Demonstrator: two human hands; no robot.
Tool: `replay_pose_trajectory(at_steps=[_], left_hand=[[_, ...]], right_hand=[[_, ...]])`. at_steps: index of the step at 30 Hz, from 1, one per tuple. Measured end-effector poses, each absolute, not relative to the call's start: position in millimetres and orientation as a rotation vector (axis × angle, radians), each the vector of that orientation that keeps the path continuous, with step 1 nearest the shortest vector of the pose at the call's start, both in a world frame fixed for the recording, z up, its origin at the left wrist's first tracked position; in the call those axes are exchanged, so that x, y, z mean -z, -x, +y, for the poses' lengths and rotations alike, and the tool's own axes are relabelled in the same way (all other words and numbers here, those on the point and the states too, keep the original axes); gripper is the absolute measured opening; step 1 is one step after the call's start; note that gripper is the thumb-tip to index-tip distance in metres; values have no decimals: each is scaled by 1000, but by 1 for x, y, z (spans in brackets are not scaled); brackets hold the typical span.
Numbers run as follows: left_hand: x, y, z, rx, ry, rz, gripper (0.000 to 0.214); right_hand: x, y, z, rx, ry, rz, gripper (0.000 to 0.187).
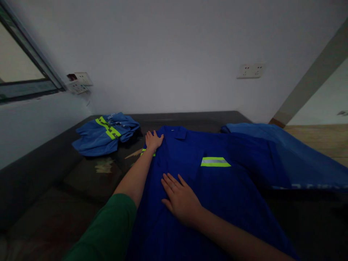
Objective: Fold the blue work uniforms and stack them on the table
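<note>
A dark blue work shirt (pixel 217 181) with a yellow-green reflective stripe (pixel 215 162) lies spread flat on the dark table (pixel 89 181). My left hand (pixel 153 140) reaches far forward and rests flat, fingers apart, on the shirt's left shoulder beside the collar (pixel 179 133). My right hand (pixel 181 197) lies flat with fingers stretched out on the middle of the shirt's front. Neither hand holds anything.
A second blue garment (pixel 106 134) with yellow-green stripes lies crumpled at the table's far left. Another blue piece (pixel 285 152) drapes over the right side. White wall sockets (pixel 251 70) are behind; a window (pixel 21 79) and another socket box (pixel 78 83) are at left.
</note>
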State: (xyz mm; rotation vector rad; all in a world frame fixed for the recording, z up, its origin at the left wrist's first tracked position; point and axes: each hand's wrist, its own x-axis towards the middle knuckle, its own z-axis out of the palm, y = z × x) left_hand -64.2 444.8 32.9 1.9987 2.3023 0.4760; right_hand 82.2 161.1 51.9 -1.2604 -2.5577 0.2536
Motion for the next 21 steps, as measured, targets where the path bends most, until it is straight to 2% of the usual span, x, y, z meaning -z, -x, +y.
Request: replay_pose_trajectory(at_steps=[4, 8, 15, 21], left_hand=[[-46, 64, 420, -785, -2341, 2105, 50], [-57, 63, 372, -749, -2537, 1739, 34], [-60, 86, 269, -771, -2501, 1271, 37], [-48, 92, 227, -640, -2462, 1258, 41]], right_hand=[[-54, -84, 161, -242, 1246, -2553, 57], [-53, -83, 160, -191, 1242, -2545, 56], [-57, -91, 154, -125, 1120, -2387, 37], [-66, -132, 159, -177, 1308, -2221, 38]])
